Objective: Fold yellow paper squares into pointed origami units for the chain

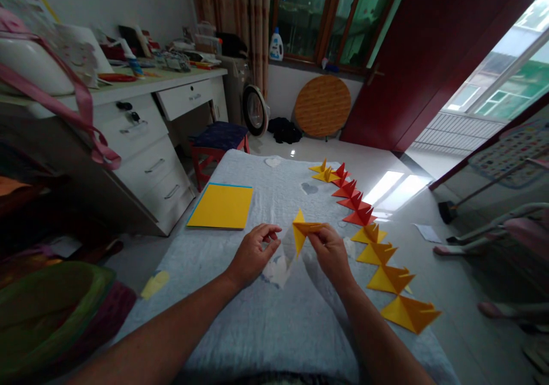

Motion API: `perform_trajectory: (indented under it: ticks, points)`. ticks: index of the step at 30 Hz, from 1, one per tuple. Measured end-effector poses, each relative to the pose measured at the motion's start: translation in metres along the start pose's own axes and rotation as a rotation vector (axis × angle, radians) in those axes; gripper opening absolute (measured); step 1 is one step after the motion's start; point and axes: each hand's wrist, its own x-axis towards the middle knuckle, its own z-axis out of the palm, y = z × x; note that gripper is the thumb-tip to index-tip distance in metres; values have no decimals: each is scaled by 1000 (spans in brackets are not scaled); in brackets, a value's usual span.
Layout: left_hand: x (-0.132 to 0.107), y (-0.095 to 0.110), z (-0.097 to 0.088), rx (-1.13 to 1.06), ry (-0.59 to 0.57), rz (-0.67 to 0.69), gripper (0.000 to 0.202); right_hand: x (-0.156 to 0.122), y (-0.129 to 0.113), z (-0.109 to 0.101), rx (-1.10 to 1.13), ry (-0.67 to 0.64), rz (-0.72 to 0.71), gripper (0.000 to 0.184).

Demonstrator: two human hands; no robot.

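My right hand (332, 250) pinches a folded yellow paper figure (299, 233) by one pointed end, a little above the cloth. The figure's other points spread up and down, away from the fingers. Just left of it, my left hand (256, 252) holds nothing; its fingers are half curled, with a gap between thumb and fingertips. Along the cloth's right side runs a row of similar folded paper figures, several red ones (359, 213) between yellow ones (388, 279). A stack of square yellow paper (223, 207) with a blue edge lies at the left.
A pale blue cloth (240, 333) with cloud and heart shapes covers the table. Beyond it stand a red stool (203, 159) with a dark seat and a white desk (141, 145). A green-rimmed bin (107, 276) is at lower left; a broom (448, 212) is at right.
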Motion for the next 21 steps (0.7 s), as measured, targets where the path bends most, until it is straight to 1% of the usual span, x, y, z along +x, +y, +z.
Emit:
perform_trajectory:
  ticks: [2, 4, 6, 7, 9, 10, 12, 14, 16, 19, 21]
  points:
    - [-1, 0, 1, -162, -61, -78, 31, 2, -6, -3, 45, 39, -2, 15]
    - [-2, 0, 2, -347, -130, -125, 45, 2, -11, -2, 26, 31, -56, 16]
    - [-1, -1, 4, -495, -189, -142, 55, 0, -14, 1, -14, -45, -128, 15]
    - [0, -1, 5, -542, -207, -149, 56, -2, -15, 3, -28, -102, -159, 16]
    - [2, -3, 7, -570, -207, -181, 53, -6, -17, 7, -47, -204, -200, 16]
    - [3, -3, 8, -560, -192, -200, 50, -7, -18, 9, -54, -235, -211, 15]
    - [4, -5, 9, -533, -145, -226, 48, -8, -19, 9, -67, -252, -217, 14]
    - [4, -5, 8, -532, -113, -232, 49, -4, -19, 8, -82, -209, -212, 13]
    - [3, -5, 7, -547, -100, -229, 51, 6, -18, 4, -106, -117, -202, 13]
    - [2, -3, 7, -525, -108, -243, 50, 29, -11, -3, -170, 93, -171, 17]
    - [1, -2, 6, -488, -123, -252, 48, 49, -2, -6, -214, 232, -144, 13]
